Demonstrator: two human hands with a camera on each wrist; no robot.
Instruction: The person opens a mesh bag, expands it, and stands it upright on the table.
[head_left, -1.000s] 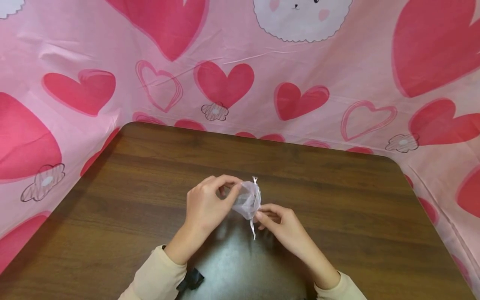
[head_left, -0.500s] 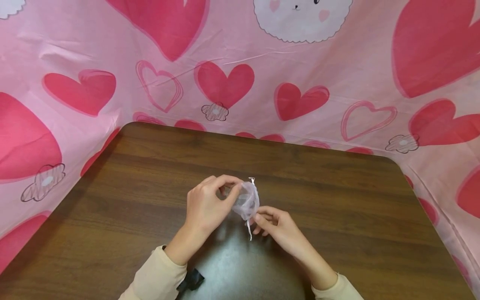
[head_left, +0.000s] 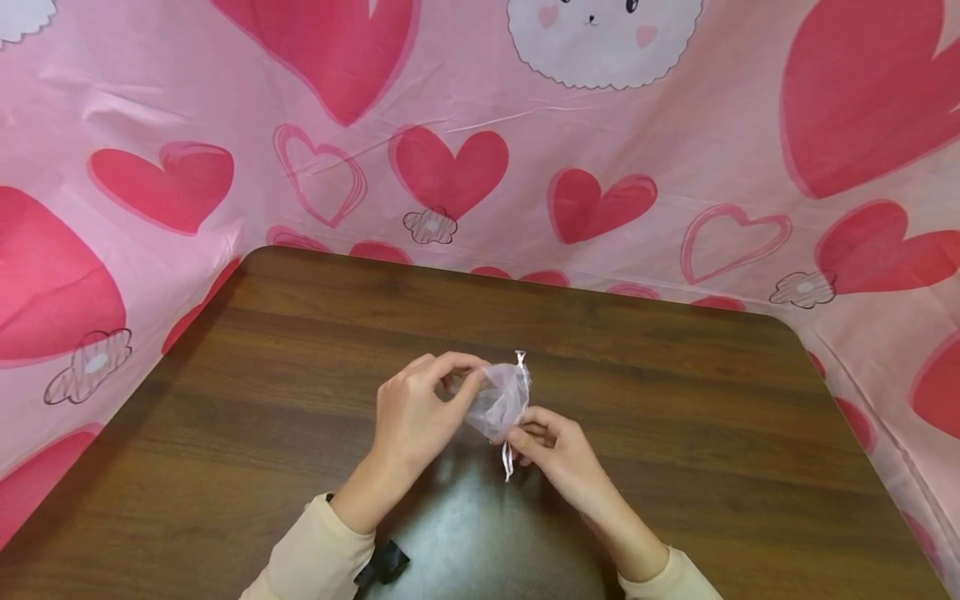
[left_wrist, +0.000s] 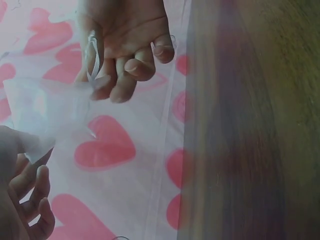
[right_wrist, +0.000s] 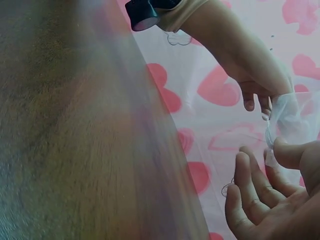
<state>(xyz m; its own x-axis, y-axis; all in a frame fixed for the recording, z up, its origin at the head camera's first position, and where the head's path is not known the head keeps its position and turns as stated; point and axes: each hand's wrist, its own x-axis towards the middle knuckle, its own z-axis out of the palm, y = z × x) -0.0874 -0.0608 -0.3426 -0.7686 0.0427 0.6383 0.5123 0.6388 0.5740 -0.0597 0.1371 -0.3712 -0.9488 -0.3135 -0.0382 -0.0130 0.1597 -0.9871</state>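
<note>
A small sheer white organza drawstring pouch is held above the table between my two hands. My left hand pinches its left end between thumb and index finger. At the mouth end, my right hand pinches the edge near the lower ribbon. White ribbon loops stick out at both sides of the mouth. In the left wrist view one ribbon loop hangs by the right thumb. The right wrist view shows the right hand's other fingers loosely bent, away from the fabric. The pouch's contents, if any, cannot be made out.
A dark wood-grain table with rounded corners lies beneath. Behind it and at the sides hangs a pink sheet printed with hearts. A black device sits at the left sleeve.
The pouch's mouth swung slightly left, then back right, and its upper ribbon now points farther right. My right hand has shifted a little left along the edge; my left hand keeps its pinch.
</note>
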